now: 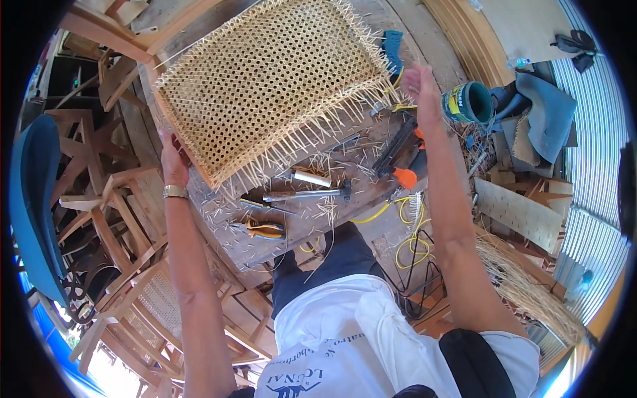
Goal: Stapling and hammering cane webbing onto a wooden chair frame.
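Note:
A wood-framed panel of woven cane (265,79) lies tilted on the workbench, loose strand ends fringing its near and right edges. My left hand (174,159) grips the frame at its left edge, with the fingers partly hidden beneath. Off the panel's right corner, my right hand (422,89) is raised with its fingers stretched out, holding nothing I can see. Close to me on the bench lie a hammer (298,195), orange-handled pliers (265,229), a thin screwdriver (267,207) and a tool with a pale handle (310,177). A black and orange nail gun (398,152) rests below my right hand.
Cane scraps litter the workbench (225,245). To the right stand a green bucket (468,103) and a bundle of cane strands (524,285). Wooden chair frames (126,212) crowd the left. A yellow hose (413,242) coils below the bench; a teal cloth (392,48) lies behind the panel.

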The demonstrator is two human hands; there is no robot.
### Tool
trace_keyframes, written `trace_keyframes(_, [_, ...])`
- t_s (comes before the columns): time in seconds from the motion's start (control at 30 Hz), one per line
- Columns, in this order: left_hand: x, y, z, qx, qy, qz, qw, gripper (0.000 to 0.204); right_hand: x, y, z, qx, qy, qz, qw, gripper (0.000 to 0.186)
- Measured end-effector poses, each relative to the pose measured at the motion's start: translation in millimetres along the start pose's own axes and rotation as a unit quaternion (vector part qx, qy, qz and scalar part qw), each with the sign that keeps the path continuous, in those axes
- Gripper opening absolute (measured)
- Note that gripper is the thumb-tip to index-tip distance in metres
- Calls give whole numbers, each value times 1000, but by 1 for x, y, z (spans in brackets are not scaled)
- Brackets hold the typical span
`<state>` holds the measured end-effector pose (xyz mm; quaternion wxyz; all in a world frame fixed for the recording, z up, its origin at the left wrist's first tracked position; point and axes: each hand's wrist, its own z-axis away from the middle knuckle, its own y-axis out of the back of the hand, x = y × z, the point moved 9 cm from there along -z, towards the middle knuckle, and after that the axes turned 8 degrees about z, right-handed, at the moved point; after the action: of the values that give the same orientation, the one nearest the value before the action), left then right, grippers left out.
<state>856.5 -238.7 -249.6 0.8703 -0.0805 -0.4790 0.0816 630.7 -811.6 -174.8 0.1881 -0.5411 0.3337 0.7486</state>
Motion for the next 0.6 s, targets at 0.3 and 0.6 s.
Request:
trace_keyframes(0.3, [-12, -27, -17, -13, 53, 53, 997, 77, 4, -68, -38, -73, -58, 91, 992, 85])
trace_keyframes(0.6, [5, 17, -22, 46, -2, -4, 999, 78, 15, -88, -28, -133, -57, -99, 984, 78])
